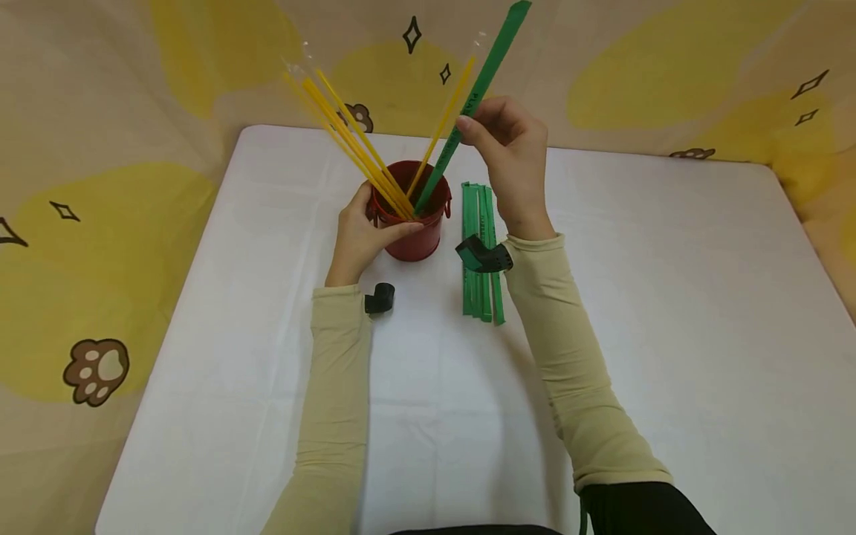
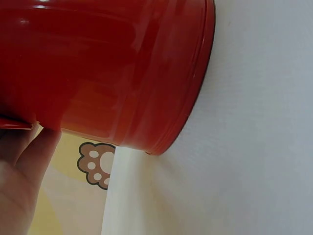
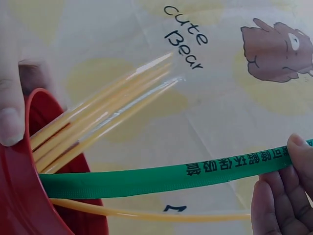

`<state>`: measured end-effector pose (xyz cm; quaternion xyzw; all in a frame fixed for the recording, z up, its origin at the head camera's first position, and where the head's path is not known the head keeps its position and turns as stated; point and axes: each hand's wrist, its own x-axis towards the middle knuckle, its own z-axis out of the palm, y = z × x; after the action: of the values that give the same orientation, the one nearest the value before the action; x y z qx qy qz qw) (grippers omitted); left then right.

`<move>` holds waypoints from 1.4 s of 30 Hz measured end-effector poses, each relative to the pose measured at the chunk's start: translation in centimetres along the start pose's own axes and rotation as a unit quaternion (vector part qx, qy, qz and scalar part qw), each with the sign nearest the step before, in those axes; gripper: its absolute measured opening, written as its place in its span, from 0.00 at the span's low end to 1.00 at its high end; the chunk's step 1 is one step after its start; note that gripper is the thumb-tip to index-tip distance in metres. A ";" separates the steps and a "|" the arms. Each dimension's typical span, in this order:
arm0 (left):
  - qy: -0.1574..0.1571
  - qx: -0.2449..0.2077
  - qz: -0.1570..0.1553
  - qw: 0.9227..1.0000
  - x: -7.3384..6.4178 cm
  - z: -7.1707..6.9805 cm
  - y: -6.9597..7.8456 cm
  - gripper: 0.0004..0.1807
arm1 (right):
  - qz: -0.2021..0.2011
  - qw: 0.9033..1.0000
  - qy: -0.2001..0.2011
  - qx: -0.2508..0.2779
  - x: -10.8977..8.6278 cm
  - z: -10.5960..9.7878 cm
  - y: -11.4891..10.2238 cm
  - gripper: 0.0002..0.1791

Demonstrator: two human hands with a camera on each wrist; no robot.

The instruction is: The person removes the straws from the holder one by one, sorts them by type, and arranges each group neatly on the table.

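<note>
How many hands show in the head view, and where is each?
2. The left hand holds the red bucket near its rim; the right hand pinches a green packet whose lower end is inside the bucket. No other hand shows.

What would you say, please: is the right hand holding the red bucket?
No, the left hand holds the red bucket; the right hand pinches a green packet.

A glossy red bucket (image 1: 413,245) holds clear-wrapped yellow straws (image 1: 359,148) and a green wrapper (image 1: 493,59) with dark lettering (image 3: 234,164), with more green wrappers (image 1: 471,223) to its right, white cloth (image 1: 669,297) beneath it, and behind it beige fabric (image 1: 548,44) with yellow blotches (image 1: 635,89) and brown paw prints (image 1: 361,116).
</note>
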<state>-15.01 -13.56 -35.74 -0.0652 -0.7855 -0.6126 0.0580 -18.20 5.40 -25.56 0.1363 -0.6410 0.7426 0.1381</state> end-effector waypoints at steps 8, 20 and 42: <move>0.001 -0.004 0.015 1.000 0.0 0.0 -0.1 0.42 | -0.017 0.999 0.022 0.037 -0.3 -0.8 -0.9 0.07; 0.000 -0.001 0.012 1.000 -0.1 -0.1 0.1 0.42 | -0.052 0.995 0.045 0.072 -0.8 -1.9 -2.0 0.06; 0.000 -0.003 0.012 1.000 0.0 0.0 0.0 0.42 | 0.009 0.991 0.072 0.112 -1.8 -4.4 -2.8 0.02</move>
<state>-15.00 -13.58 -35.73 -0.0745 -0.7831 -0.6140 0.0648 -15.55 10.11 -24.33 0.0918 -0.5437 0.8185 0.1611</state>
